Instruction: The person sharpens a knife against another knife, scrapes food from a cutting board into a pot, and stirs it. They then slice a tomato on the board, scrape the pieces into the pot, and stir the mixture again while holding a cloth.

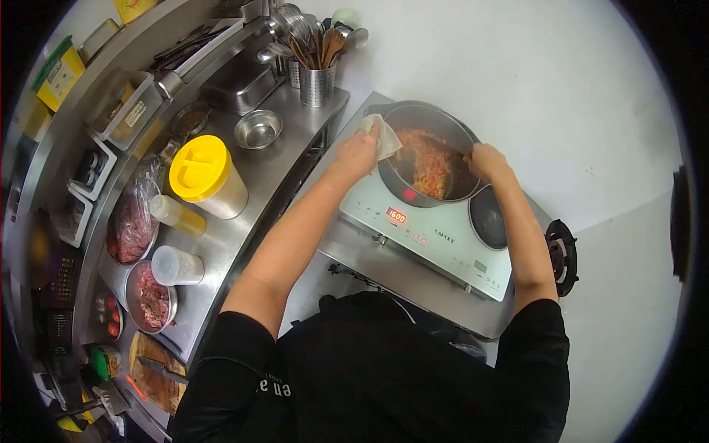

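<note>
1. Two steel bowls hold minced meat on the counter at far left. The covered bowl is under clear film; the open bowl sits nearer the person.
2. Between them stand a white-lidded cup and a small bottle of yellowish liquid. I cannot tell what is in the cup.
3. One yellow-lidded canister stands just past the bottle, its contents hidden.
4. One small steel bowl is empty. Beyond it, a perforated utensil holder is crammed with spoons and ladles, handles down.
5. The left hand is closed on a folded cloth, pressing it against the left rim of the pan.
6. The pan sits on the left zone of the induction cooktop and holds orange-red shredded food. Any handle is hidden under the cloth, so I cannot tell which way it points.
7. The cooktop's long axis runs from upper left to lower right. Of its two zones, the right zone is bare.
8. The right hand is curled tight at the pan's right rim. What it grips is too small to tell.
</note>
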`<state>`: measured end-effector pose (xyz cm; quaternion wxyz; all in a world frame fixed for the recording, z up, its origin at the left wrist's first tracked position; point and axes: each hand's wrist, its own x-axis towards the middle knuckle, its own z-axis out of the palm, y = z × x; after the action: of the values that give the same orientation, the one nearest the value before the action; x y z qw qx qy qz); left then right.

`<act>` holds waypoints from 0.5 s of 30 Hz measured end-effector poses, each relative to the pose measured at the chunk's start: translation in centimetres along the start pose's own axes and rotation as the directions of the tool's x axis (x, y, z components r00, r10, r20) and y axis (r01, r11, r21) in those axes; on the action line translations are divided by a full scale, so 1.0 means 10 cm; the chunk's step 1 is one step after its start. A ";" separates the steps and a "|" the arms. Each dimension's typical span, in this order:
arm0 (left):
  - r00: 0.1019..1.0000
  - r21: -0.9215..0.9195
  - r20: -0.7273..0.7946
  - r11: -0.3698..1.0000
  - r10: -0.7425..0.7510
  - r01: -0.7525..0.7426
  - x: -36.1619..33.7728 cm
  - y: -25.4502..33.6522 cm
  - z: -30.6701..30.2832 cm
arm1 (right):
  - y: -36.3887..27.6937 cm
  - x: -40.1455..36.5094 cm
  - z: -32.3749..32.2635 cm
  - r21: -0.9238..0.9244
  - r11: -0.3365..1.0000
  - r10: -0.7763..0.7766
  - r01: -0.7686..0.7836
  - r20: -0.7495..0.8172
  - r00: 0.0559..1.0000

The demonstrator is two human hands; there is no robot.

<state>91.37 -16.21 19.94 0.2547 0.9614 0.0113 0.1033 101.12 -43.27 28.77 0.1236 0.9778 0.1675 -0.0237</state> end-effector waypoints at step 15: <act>1.000 0.044 0.020 0.999 -0.023 0.023 0.00 -0.05 -0.01 | 0.09 -0.03 -0.12 -0.183 0.979 -0.061 0.094 0.177 0.982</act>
<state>91.37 -15.77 19.75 0.2349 0.9676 0.0219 0.0900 101.12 -43.86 30.18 0.2297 0.9485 0.1957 -0.0958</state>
